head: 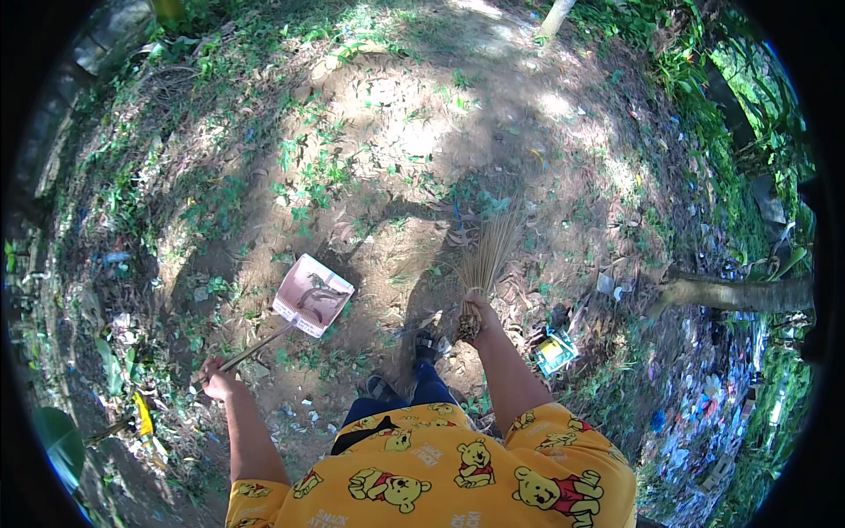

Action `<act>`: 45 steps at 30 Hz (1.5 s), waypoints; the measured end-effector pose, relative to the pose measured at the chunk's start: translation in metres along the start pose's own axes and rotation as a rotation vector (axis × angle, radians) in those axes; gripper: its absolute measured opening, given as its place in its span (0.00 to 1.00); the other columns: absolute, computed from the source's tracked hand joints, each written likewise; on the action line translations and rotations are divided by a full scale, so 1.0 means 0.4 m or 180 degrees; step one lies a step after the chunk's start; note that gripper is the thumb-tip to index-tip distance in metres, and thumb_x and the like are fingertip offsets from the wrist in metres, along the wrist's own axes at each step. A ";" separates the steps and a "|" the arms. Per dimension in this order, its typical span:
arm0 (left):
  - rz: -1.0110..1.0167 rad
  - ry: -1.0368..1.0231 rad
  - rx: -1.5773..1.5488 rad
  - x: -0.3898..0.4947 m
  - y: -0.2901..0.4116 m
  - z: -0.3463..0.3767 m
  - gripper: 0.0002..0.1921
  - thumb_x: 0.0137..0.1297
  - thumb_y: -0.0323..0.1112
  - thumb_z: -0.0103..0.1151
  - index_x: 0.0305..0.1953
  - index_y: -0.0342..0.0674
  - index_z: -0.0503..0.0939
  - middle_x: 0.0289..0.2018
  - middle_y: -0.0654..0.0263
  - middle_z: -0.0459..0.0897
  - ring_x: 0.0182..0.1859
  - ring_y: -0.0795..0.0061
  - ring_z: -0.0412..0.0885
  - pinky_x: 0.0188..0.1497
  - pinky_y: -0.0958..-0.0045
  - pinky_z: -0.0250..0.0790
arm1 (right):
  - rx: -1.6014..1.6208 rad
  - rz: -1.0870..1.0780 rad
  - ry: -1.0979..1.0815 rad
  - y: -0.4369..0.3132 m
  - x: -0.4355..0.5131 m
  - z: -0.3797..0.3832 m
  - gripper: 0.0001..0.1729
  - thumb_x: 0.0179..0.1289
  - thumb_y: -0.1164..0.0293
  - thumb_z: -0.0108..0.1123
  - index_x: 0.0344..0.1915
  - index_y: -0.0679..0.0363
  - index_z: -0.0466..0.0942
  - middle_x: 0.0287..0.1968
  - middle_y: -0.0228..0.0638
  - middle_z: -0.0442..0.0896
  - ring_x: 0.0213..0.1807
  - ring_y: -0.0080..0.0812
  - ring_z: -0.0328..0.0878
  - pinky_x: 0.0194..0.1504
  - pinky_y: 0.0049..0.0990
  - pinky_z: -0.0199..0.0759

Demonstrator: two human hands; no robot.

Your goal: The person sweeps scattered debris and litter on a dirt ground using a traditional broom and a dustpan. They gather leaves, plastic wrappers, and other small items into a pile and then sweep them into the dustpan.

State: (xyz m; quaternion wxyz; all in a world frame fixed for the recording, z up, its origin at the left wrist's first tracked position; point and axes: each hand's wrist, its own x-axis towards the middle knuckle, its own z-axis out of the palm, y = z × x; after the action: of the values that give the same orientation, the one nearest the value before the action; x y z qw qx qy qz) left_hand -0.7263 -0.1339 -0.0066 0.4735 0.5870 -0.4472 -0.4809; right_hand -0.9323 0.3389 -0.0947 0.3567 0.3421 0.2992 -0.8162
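Note:
My left hand (pixel 216 379) is closed around the long handle of a pale pink plastic dustpan (pixel 314 296), which is held out ahead of it. A few dry brown leaves (pixel 321 297) lie in the pan. With my right hand (pixel 478 321) I grip a stick broom (pixel 490 254) of thin stiff ribs by its bound butt end. The bristles fan out forward and slightly right, over leaf-strewn soil; whether their tips touch the ground I cannot tell. My sandalled feet (pixel 426 346) stand on the soil between the two hands.
A teal and yellow plastic packet (pixel 554 352) lies right of my right forearm. A tree trunk (pixel 739 295) juts in at the right, with scattered litter (pixel 693 422) beyond. Another thin trunk (pixel 556 18) stands ahead. Low green weeds (pixel 317 175) and dry leaves cover parts of the ground.

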 end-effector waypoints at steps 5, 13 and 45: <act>0.0251 -0.0014 -0.0301 -0.087 -0.001 0.112 0.04 0.57 0.29 0.47 0.28 0.46 0.73 0.25 0.68 0.77 0.27 0.78 0.73 0.23 0.79 0.58 | -0.0431 0.0359 0.0165 0.131 -0.004 0.161 0.09 0.52 0.67 0.51 0.30 0.62 0.70 0.24 0.38 0.76 0.23 0.36 0.76 0.25 0.33 0.73; 0.0407 -0.0180 -0.0168 -0.066 -0.009 0.171 0.04 0.57 0.28 0.46 0.27 0.45 0.72 0.25 0.68 0.78 0.26 0.80 0.73 0.22 0.79 0.60 | 0.0236 0.0847 -0.0928 -0.095 0.218 0.151 0.13 0.50 0.64 0.53 0.21 0.63 0.72 0.18 0.41 0.75 0.18 0.36 0.74 0.22 0.32 0.71; 0.0031 -0.0288 -0.0051 0.243 0.092 0.507 0.04 0.56 0.31 0.47 0.26 0.46 0.72 0.22 0.70 0.76 0.24 0.80 0.71 0.18 0.77 0.55 | -0.0384 0.1130 -0.0939 -0.003 0.464 0.715 0.14 0.52 0.62 0.56 0.27 0.62 0.70 0.20 0.38 0.74 0.21 0.34 0.74 0.21 0.32 0.71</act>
State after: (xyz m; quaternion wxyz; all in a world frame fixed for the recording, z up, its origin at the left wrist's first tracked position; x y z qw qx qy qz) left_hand -0.9159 -0.2602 -0.0022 0.4598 0.5586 -0.4672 -0.5082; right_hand -1.1270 0.0601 -0.0697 0.5543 0.2445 0.2272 -0.7625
